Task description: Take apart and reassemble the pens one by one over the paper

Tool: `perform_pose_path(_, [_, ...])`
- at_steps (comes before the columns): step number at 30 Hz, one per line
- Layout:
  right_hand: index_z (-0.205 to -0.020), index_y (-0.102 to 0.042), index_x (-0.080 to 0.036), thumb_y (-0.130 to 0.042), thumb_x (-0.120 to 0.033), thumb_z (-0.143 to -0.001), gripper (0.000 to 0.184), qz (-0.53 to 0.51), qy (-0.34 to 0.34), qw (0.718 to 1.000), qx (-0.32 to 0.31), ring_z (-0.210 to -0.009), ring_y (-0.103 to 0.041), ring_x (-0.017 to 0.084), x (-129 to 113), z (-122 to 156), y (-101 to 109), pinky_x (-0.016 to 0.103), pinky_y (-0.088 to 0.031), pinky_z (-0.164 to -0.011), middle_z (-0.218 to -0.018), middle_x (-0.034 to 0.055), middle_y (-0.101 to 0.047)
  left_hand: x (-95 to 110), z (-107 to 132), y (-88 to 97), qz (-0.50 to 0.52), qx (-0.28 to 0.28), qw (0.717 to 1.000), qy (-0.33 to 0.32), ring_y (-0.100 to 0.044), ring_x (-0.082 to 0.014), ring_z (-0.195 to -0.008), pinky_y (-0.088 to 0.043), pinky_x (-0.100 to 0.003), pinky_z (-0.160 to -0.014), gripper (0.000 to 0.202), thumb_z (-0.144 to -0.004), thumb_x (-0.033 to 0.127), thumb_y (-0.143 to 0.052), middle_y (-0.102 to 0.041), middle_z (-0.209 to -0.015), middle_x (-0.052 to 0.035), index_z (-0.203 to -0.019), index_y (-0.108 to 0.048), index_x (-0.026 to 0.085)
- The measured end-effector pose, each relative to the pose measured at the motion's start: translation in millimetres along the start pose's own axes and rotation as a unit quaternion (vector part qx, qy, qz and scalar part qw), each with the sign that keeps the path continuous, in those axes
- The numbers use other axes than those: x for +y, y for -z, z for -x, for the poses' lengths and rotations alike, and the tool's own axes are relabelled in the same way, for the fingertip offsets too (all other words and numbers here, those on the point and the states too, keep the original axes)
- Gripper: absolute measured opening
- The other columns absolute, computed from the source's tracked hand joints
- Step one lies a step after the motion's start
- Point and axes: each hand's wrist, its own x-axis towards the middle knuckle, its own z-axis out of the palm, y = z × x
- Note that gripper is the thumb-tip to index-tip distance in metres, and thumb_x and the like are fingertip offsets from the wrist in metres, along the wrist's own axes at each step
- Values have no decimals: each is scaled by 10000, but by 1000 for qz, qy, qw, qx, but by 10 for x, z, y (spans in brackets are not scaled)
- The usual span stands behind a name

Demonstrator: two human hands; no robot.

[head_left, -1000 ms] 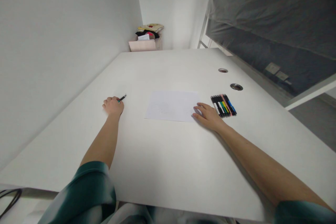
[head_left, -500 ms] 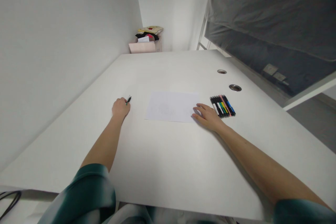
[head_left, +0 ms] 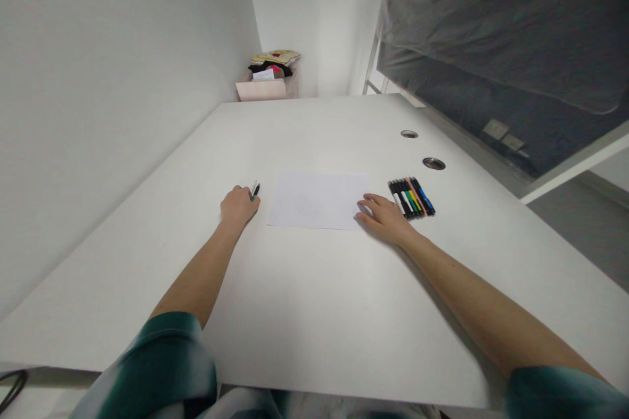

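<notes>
A white sheet of paper [head_left: 317, 200] lies flat on the table with faint marks near its lower left. My left hand [head_left: 238, 207] is closed around a marker [head_left: 255, 192] just left of the sheet, with black, green and white parts showing past the fingers. Whether the white part is a separate piece, I cannot tell. My right hand [head_left: 386, 218] rests with fingers apart on the sheet's right edge and holds nothing. Right beside it, several markers [head_left: 413, 198] lie in a row, mostly black with white, green, yellow, pink and blue parts.
The white table [head_left: 295, 314] runs along a wall on the left. Two round metal-rimmed holes, a near one [head_left: 434, 163] and a far one [head_left: 409, 134], are set in its right side. A pink box [head_left: 261, 90] with cloth items stands behind the far edge. Dark fabric [head_left: 491, 33] hangs at right.
My left hand has moved right, closer to the paper, with the marker still in it. My right hand stays at the paper's edge. The view has shifted slightly.
</notes>
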Motion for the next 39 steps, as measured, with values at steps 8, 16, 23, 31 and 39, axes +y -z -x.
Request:
perform_pose_path(8, [-1209,-635,-211,-455,-489,-915,443,-6,0,1000,-1,-1280,-491,324,-10,7,6,530,-389,-1058,-1363,154,-555,21,-9,-28,38,57,997,-32,-579,-344,-1025,-477,-454,-846,224,-809,315,-522,-676,-1001,-165,-788,-692,170])
perform_pose_path(16, [-1194,-638,-196,-464,-463,-900,434,-57,6,997,56,-1236,-521,309,-12,-26,12,511,-411,-1043,-1300,159,-592,237,11,139,425,85,900,-43,-584,-170,-695,-467,-300,-664,216,-749,368,-573,-663,-757,-42,-748,-654,167])
perform_pose_path(23, [-1118,-658,-229,-472,-408,-897,340,-205,33,975,74,-919,-651,233,-300,18,101,402,-520,-848,-1008,90,-706,890,229,41,633,-28,768,-88,-518,-107,-494,-406,-251,-516,273,-681,424,-647,-597,-566,-6,-679,-558,166])
perform_pose_path(31, [-1191,-638,-234,-497,-391,-893,365,-245,40,968,31,-900,-682,214,-502,20,92,339,-551,-749,-1047,83,-728,1205,466,-205,729,-182,659,-30,-705,-184,-679,-535,-287,-642,319,-702,409,-707,-723,-762,-84,-811,-547,156])
perform_pose_path(39, [-1042,-665,-219,-617,-445,-817,323,-360,-35,931,51,-906,-705,235,-494,18,79,355,-558,-758,-948,80,-754,1233,484,-290,740,-192,645,-7,-724,-194,-795,-562,-311,-750,339,-702,424,-765,-749,-865,-121,-795,-620,132])
